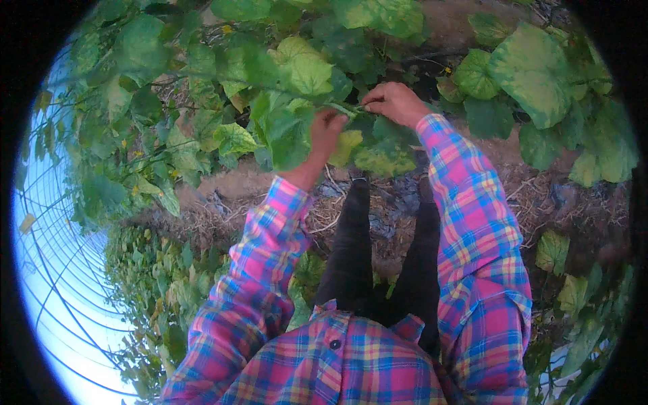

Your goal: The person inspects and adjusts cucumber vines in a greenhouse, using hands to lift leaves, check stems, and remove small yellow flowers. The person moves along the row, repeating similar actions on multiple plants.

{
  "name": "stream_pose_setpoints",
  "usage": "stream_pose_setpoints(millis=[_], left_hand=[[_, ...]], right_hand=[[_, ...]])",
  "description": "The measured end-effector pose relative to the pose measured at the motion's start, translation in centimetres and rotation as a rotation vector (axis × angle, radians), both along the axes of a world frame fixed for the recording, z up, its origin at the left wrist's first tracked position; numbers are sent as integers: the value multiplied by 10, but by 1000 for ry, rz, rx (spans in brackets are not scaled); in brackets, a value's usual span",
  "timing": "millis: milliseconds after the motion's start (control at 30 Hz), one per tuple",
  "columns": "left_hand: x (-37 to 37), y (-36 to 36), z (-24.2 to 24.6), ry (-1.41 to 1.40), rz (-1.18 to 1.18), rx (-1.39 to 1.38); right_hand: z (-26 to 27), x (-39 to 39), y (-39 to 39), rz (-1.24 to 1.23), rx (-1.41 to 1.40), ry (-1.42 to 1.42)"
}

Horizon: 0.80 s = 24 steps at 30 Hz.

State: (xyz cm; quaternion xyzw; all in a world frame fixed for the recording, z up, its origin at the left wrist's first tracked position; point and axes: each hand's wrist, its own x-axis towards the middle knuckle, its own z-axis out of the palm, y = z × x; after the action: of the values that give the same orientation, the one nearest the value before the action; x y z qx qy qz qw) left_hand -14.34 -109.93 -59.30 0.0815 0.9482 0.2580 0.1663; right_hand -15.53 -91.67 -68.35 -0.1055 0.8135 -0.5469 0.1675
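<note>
My left hand is closed around a green vine stem, its fingertips partly behind a large leaf. To its right, my right hand pinches a thin green part of the same plant between thumb and fingertips. Only a small gap separates the two hands. A yellowing leaf hangs just below them, beside a mottled green leaf. Bright, broad leaves stand above my left hand.
Leafy vines with small yellow flowers spread at the left and right. Dry straw and soil lie around my legs. Another row of plants grows at lower left, beneath a curved greenhouse frame.
</note>
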Motion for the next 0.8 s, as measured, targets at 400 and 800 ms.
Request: stream_pose_setpoints(millis=[400, 800], left_hand=[[-54, 1, 11, -89, -142, 455], [-53, 26, 26, 19, 45, -11]], right_hand=[[-7, 0, -18, -275, -179, -163], [20, 6, -4, -448, 335, 319]])
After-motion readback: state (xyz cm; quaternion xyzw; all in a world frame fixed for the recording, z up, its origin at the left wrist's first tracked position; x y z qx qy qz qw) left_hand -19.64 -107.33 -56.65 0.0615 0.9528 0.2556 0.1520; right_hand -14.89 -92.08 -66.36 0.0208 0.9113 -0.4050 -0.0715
